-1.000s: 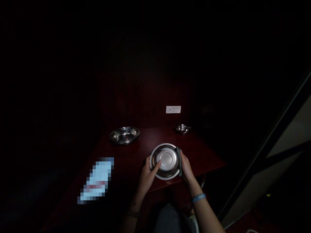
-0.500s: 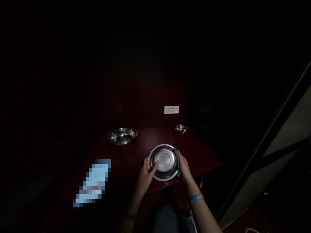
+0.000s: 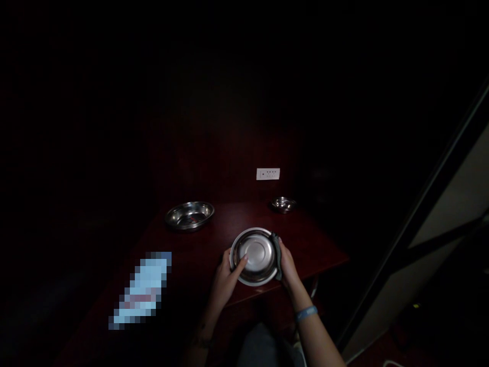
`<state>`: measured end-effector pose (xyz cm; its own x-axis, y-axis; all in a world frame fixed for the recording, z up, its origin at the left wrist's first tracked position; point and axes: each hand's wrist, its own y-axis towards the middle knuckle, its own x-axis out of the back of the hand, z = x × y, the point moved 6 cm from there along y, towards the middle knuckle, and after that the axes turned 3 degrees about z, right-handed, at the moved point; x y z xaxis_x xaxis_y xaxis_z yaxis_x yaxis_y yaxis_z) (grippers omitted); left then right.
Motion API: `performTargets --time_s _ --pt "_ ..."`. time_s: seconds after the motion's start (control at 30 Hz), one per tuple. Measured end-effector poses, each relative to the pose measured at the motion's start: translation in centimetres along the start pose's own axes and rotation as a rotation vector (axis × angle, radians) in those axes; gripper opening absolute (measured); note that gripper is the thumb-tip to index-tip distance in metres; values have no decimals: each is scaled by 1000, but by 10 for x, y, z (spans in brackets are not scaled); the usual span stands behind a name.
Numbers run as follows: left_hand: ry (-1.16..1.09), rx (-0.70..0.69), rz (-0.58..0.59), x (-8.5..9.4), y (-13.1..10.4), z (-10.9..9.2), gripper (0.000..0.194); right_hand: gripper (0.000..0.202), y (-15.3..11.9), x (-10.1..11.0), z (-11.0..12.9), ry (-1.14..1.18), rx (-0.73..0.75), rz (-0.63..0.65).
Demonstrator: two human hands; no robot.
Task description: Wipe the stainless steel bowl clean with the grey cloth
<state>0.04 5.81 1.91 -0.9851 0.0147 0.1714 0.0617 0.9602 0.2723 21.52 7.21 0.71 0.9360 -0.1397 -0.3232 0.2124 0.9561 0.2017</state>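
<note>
Metal bowl (image 3: 255, 250): in the lower centre of the frame, tilted so one round face met the camera; overlapped the table's near edge in view. Could not tell whether that face was inside or underside, or whether the bowl touched the table.
Left hand (image 3: 223, 280): clamped on the bowl's left rim, thumb laid across the face, other fingers mostly hidden behind.
Right hand (image 3: 289, 267): closed about the dark cloth (image 3: 278, 260), pressing it to the right rim; fingertips hidden. Hands apart, bowl between.
Cloth's feel: looked soft and limp, bunched along the rim.
Bowl's feel: judged thin-walled, light and stiff; unlikely to break, though it could dent. Polished face probably slick, more so if wet; wetness could not be told.
Best hold: the rim, from opposite sides, thumb on the face for steadiness; cloth likely added grip at right.
Dark red table (image 3: 313, 250): lower centre, shiny top. Wide metal basin (image 3: 191, 209) left of centre, small metal bowl (image 3: 283, 205) right of centre, both well apart from the hands.
White socket plate (image 3: 268, 174): just right of centre, above the tabletop.
Pale blue patch (image 3: 145, 288): lower left, pixelated; could not identify.
</note>
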Motion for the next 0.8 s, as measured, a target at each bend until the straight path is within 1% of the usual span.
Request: performTargets --time_s 0.13,0.37,0.6,0.8 --pt "10 4 0 0 0 -1 55 66 -2 -1 0 -2 -69 11" --pt "31 1 0 0 -2 -6 53 69 -4 -4 5 -4 -70 33" --pt "17 2 -18 1 -2 -6 54 61 -6 -5 8 -10 -52 34" --pt "36 -4 -26 2 -2 -7 54 66 -4 -5 5 -26 -58 57"
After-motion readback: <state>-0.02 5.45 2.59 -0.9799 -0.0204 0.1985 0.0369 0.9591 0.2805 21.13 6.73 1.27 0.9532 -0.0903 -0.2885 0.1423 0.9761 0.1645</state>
